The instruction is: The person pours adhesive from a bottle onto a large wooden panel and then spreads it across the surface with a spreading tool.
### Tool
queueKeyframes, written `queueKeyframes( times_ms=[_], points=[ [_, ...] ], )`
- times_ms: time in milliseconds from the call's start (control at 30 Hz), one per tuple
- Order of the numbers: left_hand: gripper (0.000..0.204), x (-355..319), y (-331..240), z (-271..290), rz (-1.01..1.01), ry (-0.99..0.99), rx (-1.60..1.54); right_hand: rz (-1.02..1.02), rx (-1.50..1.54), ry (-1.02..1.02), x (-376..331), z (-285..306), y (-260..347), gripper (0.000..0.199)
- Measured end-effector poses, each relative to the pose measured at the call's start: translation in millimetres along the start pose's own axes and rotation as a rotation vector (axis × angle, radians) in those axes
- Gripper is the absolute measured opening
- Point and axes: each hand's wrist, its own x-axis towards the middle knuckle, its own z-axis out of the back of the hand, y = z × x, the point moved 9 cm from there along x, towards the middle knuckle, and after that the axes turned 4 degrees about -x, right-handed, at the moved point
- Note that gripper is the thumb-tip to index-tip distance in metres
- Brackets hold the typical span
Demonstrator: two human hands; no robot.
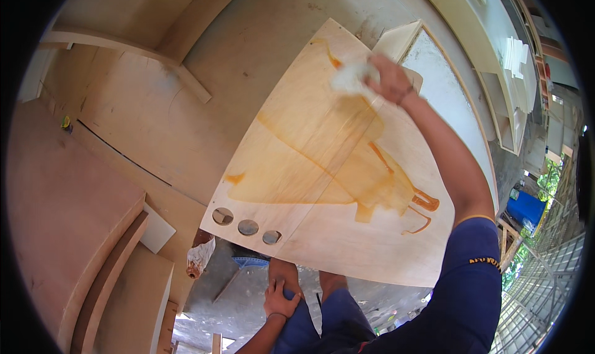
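Note:
A pale wooden panel [322,230] lies in front of me, with wet amber liquid [304,149] spread across its middle and thicker streaks at the far end and right side. My right hand [392,80] is on the far right part of the panel, fingers closed on a white cloth [353,78]. Motion blurs both the cloth and the fingertips. Below the panel's near edge, my left hand [282,299] rests on my knee, fingers spread and holding nothing.
Three round holes [248,227] pierce the panel's near left corner. A white-topped panel [446,87] stands beyond its right side. Large wooden pieces [80,180] fill the left. Near the holes is a bottle-like thing wrapped in white [201,257]. A blue drum [525,209] stands far right.

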Motion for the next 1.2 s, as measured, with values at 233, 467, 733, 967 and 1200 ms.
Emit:
queueKeyframes(
  times_ms=[233, 467, 733, 967, 1200],
  points=[
    [0.072, 4.3, -1.2, -0.5, 0.006, 0.014, 0.016, 0.018, 0.001, -0.114, 0.7, -23.2, -8.7, 0.041],
    [0.071, 3.9, -1.2, 3.7, 0.025, 0.022, 0.04, -0.27, -0.111, -0.194, 112.7, -5.3, -48.2, 0.045],
    [0.073, 5.7, 1.4, 1.7, -0.013, 0.002, 0.01, -0.614, -0.218, -0.211, 119.9, 18.5, -91.8, 0.047],
    [0.073, 2.5, 2.0, 7.1, 0.026, 0.028, 0.021, -0.635, 0.103, -0.248, 23.9, 46.4, -109.1, 0.064],
    [0.071, 7.4, -7.7, -4.0, -0.043, -0.008, 0.062, -0.635, 0.17, 0.138, -108.9, -31.8, -115.6, 0.064]
  ],
)
